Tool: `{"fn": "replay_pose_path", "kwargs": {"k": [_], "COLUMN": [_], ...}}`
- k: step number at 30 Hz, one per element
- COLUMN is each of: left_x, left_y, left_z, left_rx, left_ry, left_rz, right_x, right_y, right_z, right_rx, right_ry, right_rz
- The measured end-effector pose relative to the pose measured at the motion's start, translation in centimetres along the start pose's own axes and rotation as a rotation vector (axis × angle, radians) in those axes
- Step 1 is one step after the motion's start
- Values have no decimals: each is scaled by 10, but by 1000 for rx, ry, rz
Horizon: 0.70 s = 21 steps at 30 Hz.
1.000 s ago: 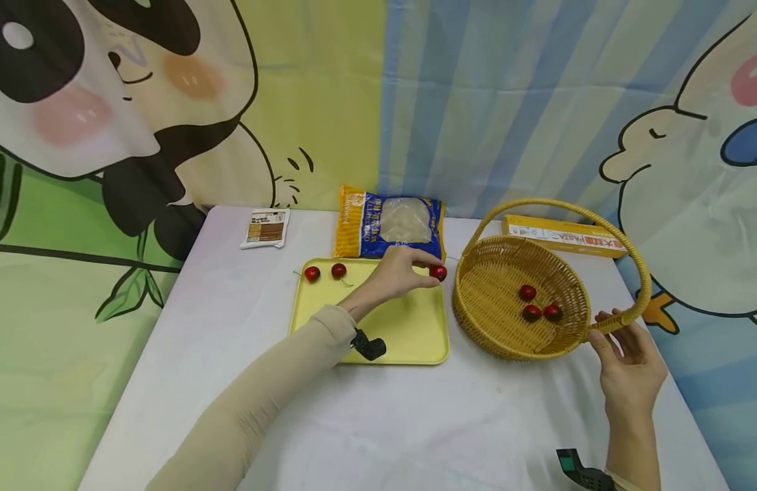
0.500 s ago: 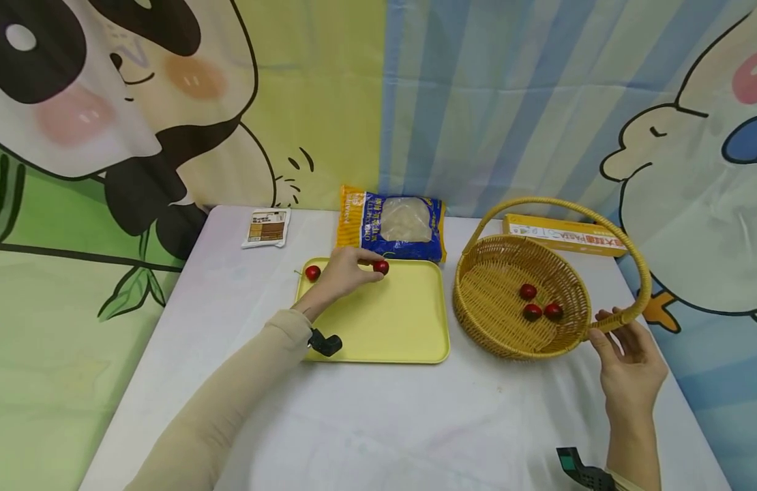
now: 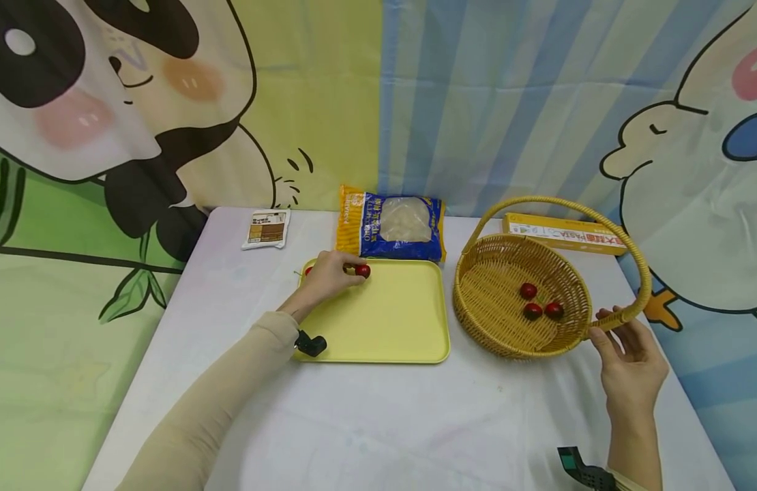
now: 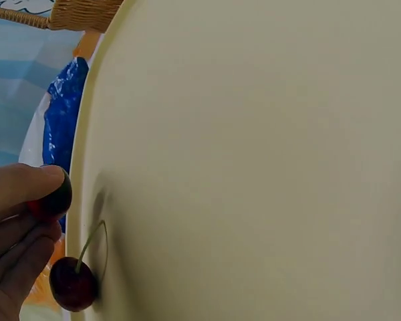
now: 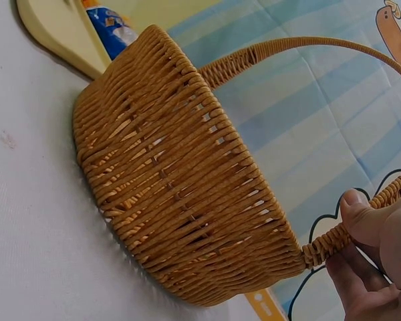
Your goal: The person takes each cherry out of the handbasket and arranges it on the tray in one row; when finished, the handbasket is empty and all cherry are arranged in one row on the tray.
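Observation:
A dark red cherry [image 3: 363,271] is pinched between the thumb and fingers of my left hand [image 3: 331,274], over the back part of the yellow tray [image 3: 384,320]. In the left wrist view, a stemmed cherry [image 4: 73,284] lies on the tray beside that hand. Another cherry [image 3: 308,271] at the tray's back left corner is partly hidden behind the hand. My right hand [image 3: 631,365] grips the lower end of the handle on the wicker basket [image 3: 477,320], thumb on one side and fingers on the other. Three cherries [image 3: 532,311] lie inside the basket.
Behind the tray lies a blue and yellow pasta bag [image 3: 391,226]. A yellow pasta box [image 3: 562,234] lies behind the basket, and a small white sachet [image 3: 266,228] at the back left. A printed curtain [image 3: 477,102] hangs along the table's far edge.
My left hand has carried the held cherry leftward, from the tray's right edge to its back left part, covering the tray's middle cherry in the head view. The right hand and basket stay put.

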<state>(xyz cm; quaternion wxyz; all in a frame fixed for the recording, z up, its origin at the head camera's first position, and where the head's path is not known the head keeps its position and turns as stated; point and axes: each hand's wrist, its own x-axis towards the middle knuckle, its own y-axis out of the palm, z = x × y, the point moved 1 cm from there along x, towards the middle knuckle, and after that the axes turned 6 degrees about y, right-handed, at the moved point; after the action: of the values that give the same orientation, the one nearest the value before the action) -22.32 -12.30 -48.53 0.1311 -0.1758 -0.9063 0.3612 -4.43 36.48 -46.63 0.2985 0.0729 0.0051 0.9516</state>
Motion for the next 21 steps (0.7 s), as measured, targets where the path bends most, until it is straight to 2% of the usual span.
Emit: {"fn": "replay_pose_path", "kwargs": {"k": [6, 13, 21], "left_x": [1, 4, 6], "left_y": [1, 3, 3], "left_z": [2, 3, 4], "left_rx": [18, 25, 59], "left_ry": [2, 41, 35], "left_rz": [19, 60, 70], "right_x": [0, 0, 0], "right_y": [-1, -1, 0], "right_z": [-1, -1, -1], "right_rx": [0, 9, 5], "right_ry": [-6, -15, -35], "right_rz": [5, 7, 11]}}
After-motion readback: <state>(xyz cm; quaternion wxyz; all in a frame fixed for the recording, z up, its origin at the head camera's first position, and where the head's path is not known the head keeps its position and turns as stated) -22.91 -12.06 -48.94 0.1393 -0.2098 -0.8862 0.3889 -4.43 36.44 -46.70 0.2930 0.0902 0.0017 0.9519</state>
